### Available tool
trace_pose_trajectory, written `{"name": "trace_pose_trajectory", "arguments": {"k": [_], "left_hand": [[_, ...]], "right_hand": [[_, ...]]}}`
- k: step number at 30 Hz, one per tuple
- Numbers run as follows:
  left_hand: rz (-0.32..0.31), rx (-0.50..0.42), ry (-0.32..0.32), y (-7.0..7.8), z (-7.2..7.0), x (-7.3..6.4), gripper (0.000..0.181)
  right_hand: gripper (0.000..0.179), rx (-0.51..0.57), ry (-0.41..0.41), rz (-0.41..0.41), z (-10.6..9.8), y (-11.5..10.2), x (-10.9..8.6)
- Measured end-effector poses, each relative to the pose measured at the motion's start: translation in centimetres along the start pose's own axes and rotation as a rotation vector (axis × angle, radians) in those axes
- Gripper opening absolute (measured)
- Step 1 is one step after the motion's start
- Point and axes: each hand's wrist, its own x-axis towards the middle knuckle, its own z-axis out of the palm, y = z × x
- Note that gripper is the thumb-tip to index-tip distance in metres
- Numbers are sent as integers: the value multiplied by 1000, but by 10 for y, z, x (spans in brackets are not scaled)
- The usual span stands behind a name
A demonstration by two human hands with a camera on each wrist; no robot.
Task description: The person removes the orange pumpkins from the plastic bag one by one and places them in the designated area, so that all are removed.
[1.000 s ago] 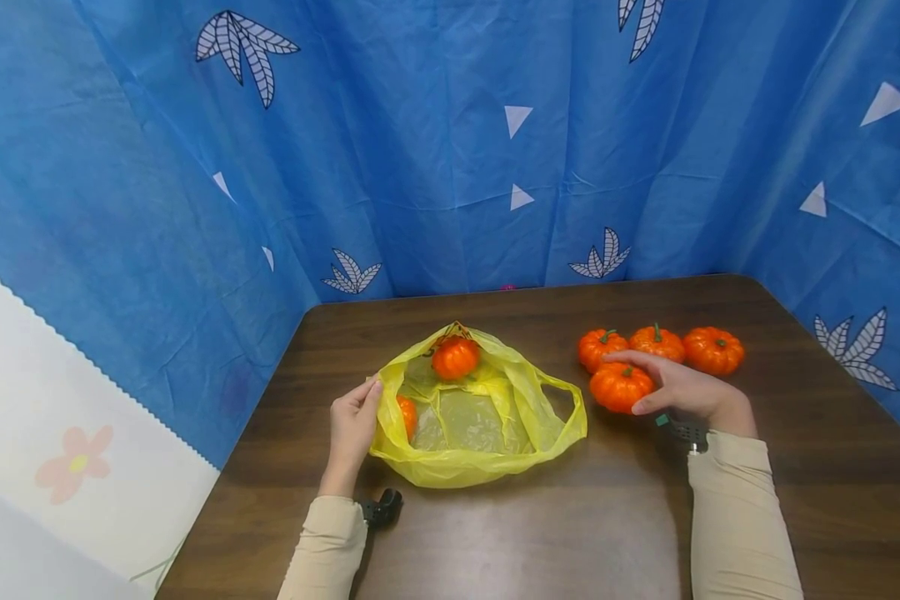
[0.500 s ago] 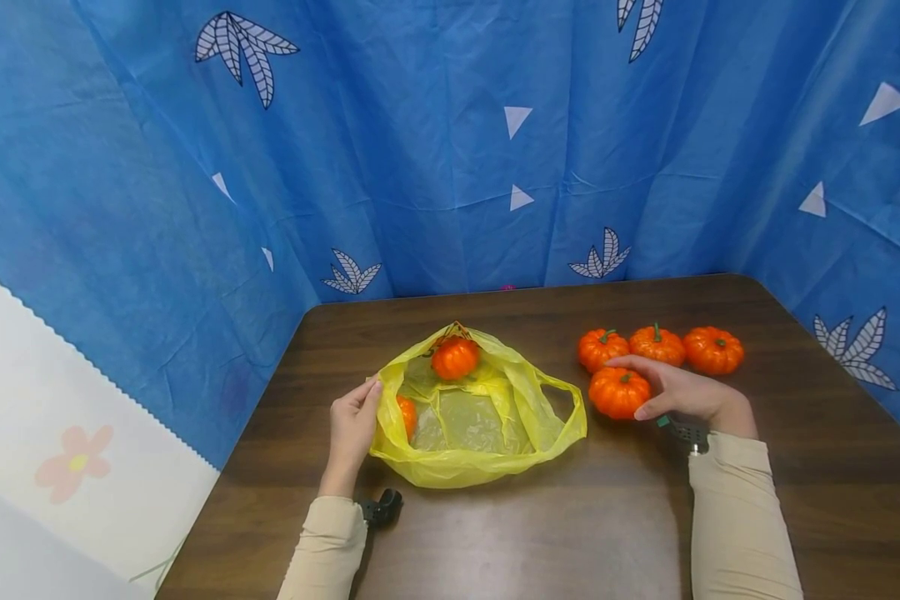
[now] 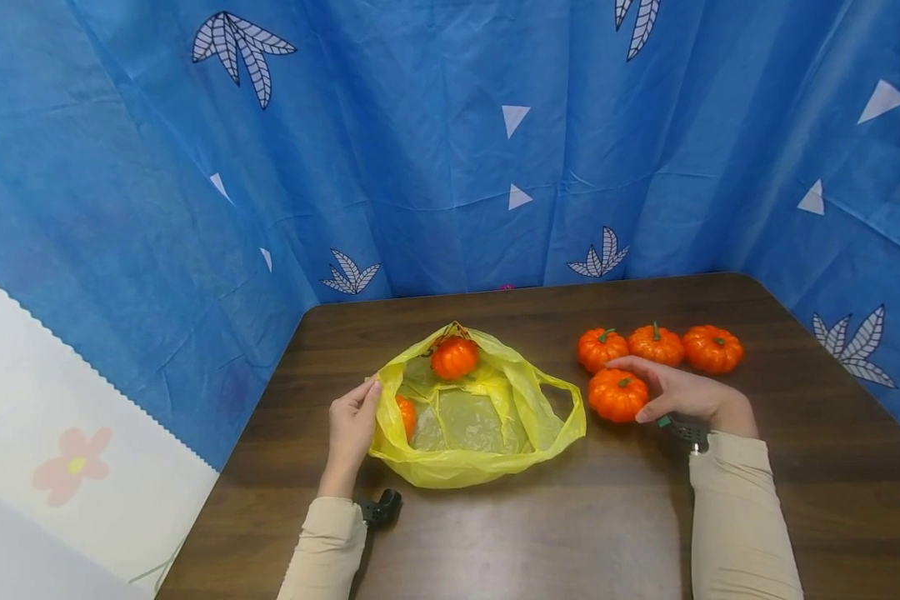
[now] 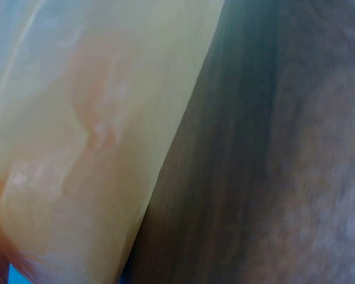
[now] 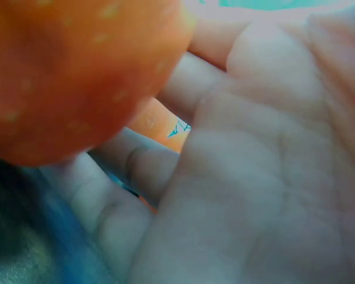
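My left hand pinches the left rim of a yellow plastic bag, which lies with its mouth spread wide. Inside the bag are two small orange pumpkins, one at the back and one partly hidden at the left. My right hand holds another orange pumpkin to the right of the bag, fingers curved behind it and thumb at its near right side. In the right wrist view this pumpkin sits against the fingers. The left wrist view shows only blurred translucent bag plastic beside the tabletop.
Behind the right hand, three more pumpkins stand in a row: left, middle and right. A bag handle loop points toward the held pumpkin. The brown wooden table ends at a blue curtain.
The held pumpkin has shifted slightly left and toward me, with more of it showing past the right thumb. The right hand has barely moved; the left hand and bag look the same.
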Motion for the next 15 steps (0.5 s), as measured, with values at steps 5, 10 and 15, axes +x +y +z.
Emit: {"name": "trace_pose_trajectory", "arguments": {"k": [5,10,15], "left_hand": [[-4,4,-3,-1,0,1,38],[-16,2,-6,-2,0,1,39],[-17,-4,-4,-2,0,1,38]], "right_hand": [[82,7,-3,6,0,2,1],[80,3,-4,6,0,2,0],[80,-1,-16,7,0,0,-1]]}}
